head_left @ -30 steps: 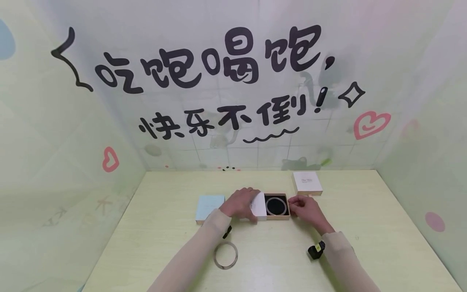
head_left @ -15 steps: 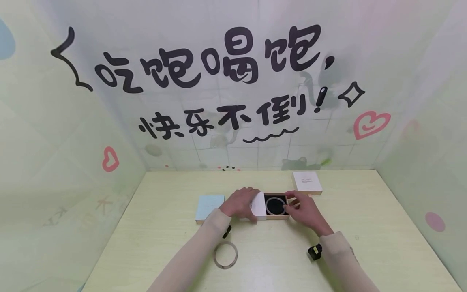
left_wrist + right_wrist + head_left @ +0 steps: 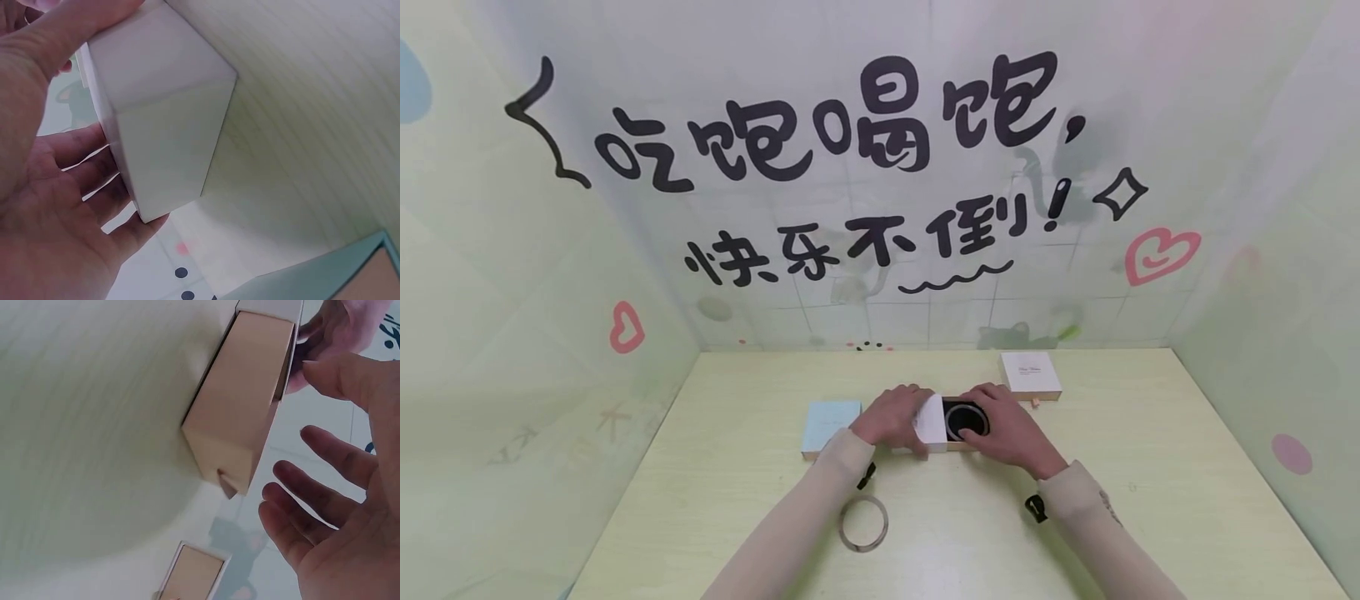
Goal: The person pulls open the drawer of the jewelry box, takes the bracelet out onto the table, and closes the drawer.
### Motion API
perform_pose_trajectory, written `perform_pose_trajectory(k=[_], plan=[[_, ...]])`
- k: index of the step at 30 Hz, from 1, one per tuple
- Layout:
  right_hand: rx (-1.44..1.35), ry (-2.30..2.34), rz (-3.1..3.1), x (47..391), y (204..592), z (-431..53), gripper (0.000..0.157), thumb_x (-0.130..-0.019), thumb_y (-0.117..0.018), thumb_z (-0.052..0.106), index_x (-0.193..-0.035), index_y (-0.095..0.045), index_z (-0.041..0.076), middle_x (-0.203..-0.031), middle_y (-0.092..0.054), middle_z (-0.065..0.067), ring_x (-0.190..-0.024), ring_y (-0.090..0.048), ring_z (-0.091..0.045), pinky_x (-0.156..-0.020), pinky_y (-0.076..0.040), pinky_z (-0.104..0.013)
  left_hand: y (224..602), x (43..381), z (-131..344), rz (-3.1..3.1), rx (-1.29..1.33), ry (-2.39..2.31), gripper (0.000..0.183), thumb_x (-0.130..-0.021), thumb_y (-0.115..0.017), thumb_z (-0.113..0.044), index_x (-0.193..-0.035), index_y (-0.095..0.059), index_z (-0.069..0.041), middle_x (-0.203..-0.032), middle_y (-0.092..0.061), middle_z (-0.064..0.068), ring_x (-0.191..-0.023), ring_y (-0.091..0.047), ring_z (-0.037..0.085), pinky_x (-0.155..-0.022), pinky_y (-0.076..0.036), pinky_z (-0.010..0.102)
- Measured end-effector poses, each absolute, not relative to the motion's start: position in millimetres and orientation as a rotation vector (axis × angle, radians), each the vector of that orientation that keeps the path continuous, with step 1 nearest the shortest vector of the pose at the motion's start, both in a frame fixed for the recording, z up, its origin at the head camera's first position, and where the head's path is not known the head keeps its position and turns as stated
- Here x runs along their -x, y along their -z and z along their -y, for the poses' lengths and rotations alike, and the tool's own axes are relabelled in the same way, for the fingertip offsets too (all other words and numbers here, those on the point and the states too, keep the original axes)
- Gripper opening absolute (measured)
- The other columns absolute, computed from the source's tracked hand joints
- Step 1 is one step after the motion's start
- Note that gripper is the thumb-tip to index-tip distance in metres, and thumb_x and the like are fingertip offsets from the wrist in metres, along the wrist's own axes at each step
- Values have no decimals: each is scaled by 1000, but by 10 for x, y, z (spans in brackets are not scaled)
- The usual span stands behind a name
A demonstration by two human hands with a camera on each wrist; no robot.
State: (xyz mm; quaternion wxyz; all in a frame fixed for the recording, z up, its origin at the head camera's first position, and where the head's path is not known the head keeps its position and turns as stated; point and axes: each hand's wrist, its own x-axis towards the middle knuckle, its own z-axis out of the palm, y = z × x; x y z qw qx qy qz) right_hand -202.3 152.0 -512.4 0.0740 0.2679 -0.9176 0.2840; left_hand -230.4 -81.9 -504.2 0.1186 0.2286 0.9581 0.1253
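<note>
White cardboard makes the box sleeve [image 3: 932,425], which the left hand [image 3: 891,418] grips with its thumb on the near side and its fingers on the far side. Such a hold across the two sides probably serves to keep the sleeve from sliding on the pale wooden table [image 3: 700,500].

From the sleeve's right end stands a peach cardboard drawer [image 3: 240,375], partly out, so its black inner padding [image 3: 967,418] is exposed. On this padding lies a greyish round bangle [image 3: 950,423], flat, and the dark bed seems meant to cradle it. The drawer's end carries a small pull tab [image 3: 226,485], which no finger touches.

The right hand [image 3: 1011,429] is above the drawer, its fingers loosely bent and apart, grasping nothing that I can see; whether the thumb touches the bangle, I cannot tell.

A second greyish bangle [image 3: 842,524] lies on the table, nearer to the person. A pale blue square box [image 3: 832,423] and a white square box [image 3: 1031,373] stand aside, perhaps to leave working room.
</note>
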Motion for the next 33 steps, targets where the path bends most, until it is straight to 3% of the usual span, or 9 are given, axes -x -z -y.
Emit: perform_pose_trajectory(k=[4,10,19,33], plan=[[-827,-775,2822,2061,5121,-1446,40,-87,-79,23,-122,-70,5,-116,-65,-14,-101,-55,-25,-82,-53,-39,5024,2300,812,-2796,-670,-368,94,-69,-95,-37,-149,-50,-19,-133,-61,1,-111,-54,17,-100,-47,36],[-824,-695,2935,2106,5089,-1363,40,-88,-78,21,-122,-70,1,-113,-64,-16,-99,-57,-28,-85,-54,-43,5011,2296,811,-2796,-670,-365,93,-70,-95,-37,-149,-50,-20,-131,-61,0,-110,-54,17,-99,-47,36],[-831,-549,3050,2194,4974,-1260,46,-81,-85,25,-119,-73,1,-105,-63,-15,-94,-58,-29,-87,-53,-45,5010,2288,802,-2796,-681,-370,92,-69,-95,-35,-148,-51,-19,-130,-62,1,-109,-54,17,-99,-47,37],[-800,-650,2980,2207,5007,-1237,42,-73,-85,21,-110,-75,2,-98,-64,-11,-88,-56,-24,-79,-51,-38,5010,2278,823,-2803,-687,-391,89,-68,-96,-34,-145,-53,-20,-125,-63,0,-108,-54,18,-100,-47,39]])
